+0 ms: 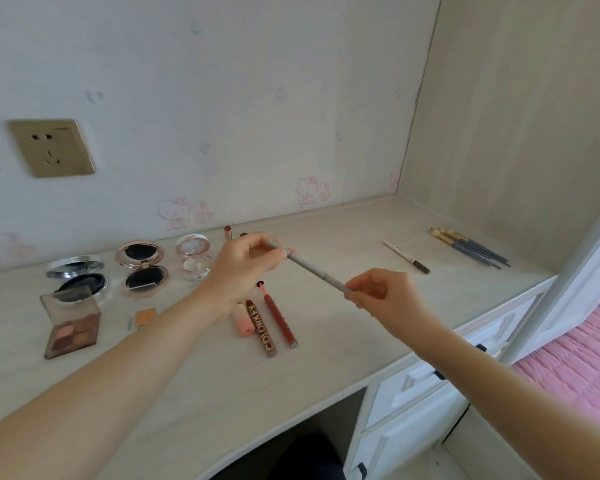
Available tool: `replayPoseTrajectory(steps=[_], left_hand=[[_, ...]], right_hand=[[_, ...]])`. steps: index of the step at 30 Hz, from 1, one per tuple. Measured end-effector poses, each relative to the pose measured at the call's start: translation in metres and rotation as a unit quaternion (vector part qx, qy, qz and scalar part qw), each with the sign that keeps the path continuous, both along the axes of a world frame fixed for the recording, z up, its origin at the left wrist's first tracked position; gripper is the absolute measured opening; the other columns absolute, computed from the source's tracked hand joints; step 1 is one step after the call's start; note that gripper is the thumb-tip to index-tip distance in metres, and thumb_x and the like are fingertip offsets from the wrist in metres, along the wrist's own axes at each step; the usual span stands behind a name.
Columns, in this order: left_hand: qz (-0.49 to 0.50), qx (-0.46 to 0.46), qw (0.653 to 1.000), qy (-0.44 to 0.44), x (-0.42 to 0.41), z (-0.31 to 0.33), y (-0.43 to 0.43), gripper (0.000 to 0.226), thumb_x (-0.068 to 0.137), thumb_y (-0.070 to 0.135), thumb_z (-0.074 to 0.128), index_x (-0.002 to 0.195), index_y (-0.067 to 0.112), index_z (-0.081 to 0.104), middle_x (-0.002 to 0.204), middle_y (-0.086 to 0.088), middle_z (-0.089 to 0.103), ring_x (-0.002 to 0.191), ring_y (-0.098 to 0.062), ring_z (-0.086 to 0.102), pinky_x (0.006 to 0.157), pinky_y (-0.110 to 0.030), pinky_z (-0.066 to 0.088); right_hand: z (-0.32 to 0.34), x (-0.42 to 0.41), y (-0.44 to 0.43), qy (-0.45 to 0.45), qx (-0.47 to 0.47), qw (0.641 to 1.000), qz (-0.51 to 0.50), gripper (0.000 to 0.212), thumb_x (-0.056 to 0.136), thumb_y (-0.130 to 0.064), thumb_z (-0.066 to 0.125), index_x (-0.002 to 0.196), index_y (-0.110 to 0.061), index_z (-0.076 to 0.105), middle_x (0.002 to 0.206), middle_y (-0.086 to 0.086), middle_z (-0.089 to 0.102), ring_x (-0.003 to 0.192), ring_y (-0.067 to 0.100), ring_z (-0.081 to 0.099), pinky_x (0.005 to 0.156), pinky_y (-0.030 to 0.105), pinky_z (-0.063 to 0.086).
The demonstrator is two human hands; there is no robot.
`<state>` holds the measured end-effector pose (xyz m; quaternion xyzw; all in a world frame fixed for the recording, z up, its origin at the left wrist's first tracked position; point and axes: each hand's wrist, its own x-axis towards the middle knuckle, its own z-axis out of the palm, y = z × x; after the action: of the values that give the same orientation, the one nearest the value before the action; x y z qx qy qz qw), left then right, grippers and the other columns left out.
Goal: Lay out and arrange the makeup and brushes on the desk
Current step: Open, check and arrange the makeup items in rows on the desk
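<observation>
Head view: I see left hand (243, 268) pinching far end of grey pencil (317, 273), right hand (385, 292) pinching near end, pencil held slanted above desk (326, 358) centre; open compacts (142, 268) at left, lip tubes (279, 320) on desk beneath left hand, brushes (471, 245) far right

Left hand (246, 268): raised, fingers curled, thumb and fingertips pinching the far end of a slim grey pencil (312, 270). Right hand (387, 294): fingers curled, thumb and forefinger pinching the near end of the same pencil. The pencil spans the gap between the two grips, tilted. Both forearms are bare, extended forward and converging toward the grip.
</observation>
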<state>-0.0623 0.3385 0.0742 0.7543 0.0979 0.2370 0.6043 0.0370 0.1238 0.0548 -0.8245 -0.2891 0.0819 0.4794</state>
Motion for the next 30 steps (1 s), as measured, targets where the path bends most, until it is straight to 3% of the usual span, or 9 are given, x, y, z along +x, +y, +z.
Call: replayPoseTrajectory(steps=[4, 9, 12, 17, 19, 22, 26, 30], left_hand=[[0.040, -0.163, 0.984, -0.053, -0.026, 0.002, 0.001, 0.009, 0.094, 0.009, 0.056, 0.097, 0.002, 0.060, 0.097, -0.015, 0.073, 0.096, -0.022, 0.070, 0.093, -0.038, 0.052], [0.069, -0.161, 0.982, -0.074, -0.052, -0.003, 0.005, 0.017, 0.091, 0.006, 0.060, 0.107, -0.001, 0.064, 0.097, -0.012, 0.073, 0.096, -0.026, 0.070, 0.083, -0.033, 0.056], [0.071, -0.205, 0.973, -0.084, -0.067, -0.003, 0.006, 0.018, 0.090, 0.005, 0.061, 0.107, -0.001, 0.063, 0.098, -0.016, 0.071, 0.092, -0.034, 0.070, 0.079, -0.042, 0.057], [0.102, -0.206, 0.969, -0.087, -0.091, -0.007, 0.013, 0.015, 0.089, 0.004, 0.061, 0.103, 0.002, 0.065, 0.086, -0.013, 0.068, 0.082, -0.034, 0.069, 0.074, -0.043, 0.058], [0.118, -0.152, 0.979, -0.067, -0.099, -0.010, 0.018, 0.014, 0.089, 0.005, 0.062, 0.103, 0.005, 0.067, 0.085, -0.012, 0.069, 0.078, -0.030, 0.068, 0.077, -0.044, 0.059], [0.134, 0.019, 0.991, -0.012, -0.113, -0.018, 0.030, 0.013, 0.088, 0.008, 0.065, 0.099, 0.014, 0.069, 0.085, -0.007, 0.072, 0.076, -0.021, 0.070, 0.077, -0.032, 0.058], [0.157, 0.208, 0.965, 0.035, -0.134, -0.030, 0.040, 0.018, 0.085, 0.008, 0.068, 0.092, 0.024, 0.071, 0.085, 0.010, 0.069, 0.077, -0.005, 0.063, 0.068, -0.010, 0.046], [0.130, 0.353, 0.926, 0.029, -0.155, -0.043, 0.047, 0.020, 0.085, 0.006, 0.067, 0.098, 0.021, 0.071, 0.088, 0.013, 0.061, 0.083, -0.002, 0.060, 0.075, -0.011, 0.046]], right_hand=[[0.010, -0.037, 0.025, 0.069, 0.007, 0.996, 0.052, 0.006, 0.082, -0.018, 0.071, 0.088, -0.018, 0.071, 0.075, -0.003, 0.073, 0.066, 0.006, 0.065, 0.060, 0.019, 0.052], [0.016, -0.069, 0.050, 0.138, 0.027, 0.986, 0.086, 0.005, 0.083, -0.012, 0.070, 0.088, -0.013, 0.069, 0.079, 0.001, 0.075, 0.064, 0.007, 0.065, 0.060, 0.021, 0.052], [0.014, -0.085, 0.063, 0.167, 0.040, 0.978, 0.119, 0.005, 0.084, -0.007, 0.068, 0.088, -0.010, 0.068, 0.075, 0.003, 0.074, 0.058, 0.006, 0.061, 0.059, 0.022, 0.051], [0.010, -0.103, 0.083, 0.177, 0.009, 0.969, 0.172, 0.006, 0.088, -0.009, 0.064, 0.093, -0.007, 0.067, 0.082, 0.003, 0.075, 0.074, 0.014, 0.072, 0.069, 0.025, 0.058], [0.011, -0.107, 0.089, 0.180, -0.003, 0.964, 0.195, 0.008, 0.090, -0.013, 0.062, 0.093, -0.008, 0.067, 0.085, 0.004, 0.075, 0.078, 0.017, 0.072, 0.072, 0.028, 0.059], [0.015, -0.112, 0.099, 0.200, 0.003, 0.958, 0.206, 0.017, 0.094, -0.023, 0.057, 0.096, -0.009, 0.066, 0.088, 0.006, 0.074, 0.081, 0.019, 0.072, 0.071, 0.029, 0.058], [0.021, -0.112, 0.111, 0.207, 0.029, 0.961, 0.182, 0.021, 0.096, -0.027, 0.053, 0.100, -0.009, 0.063, 0.087, 0.009, 0.073, 0.074, 0.019, 0.070, 0.067, 0.030, 0.056], [0.016, -0.113, 0.120, 0.153, 0.010, 0.967, 0.204, 0.018, 0.096, -0.023, 0.054, 0.099, -0.009, 0.066, 0.082, 0.008, 0.072, 0.071, 0.016, 0.069, 0.064, 0.027, 0.056]])
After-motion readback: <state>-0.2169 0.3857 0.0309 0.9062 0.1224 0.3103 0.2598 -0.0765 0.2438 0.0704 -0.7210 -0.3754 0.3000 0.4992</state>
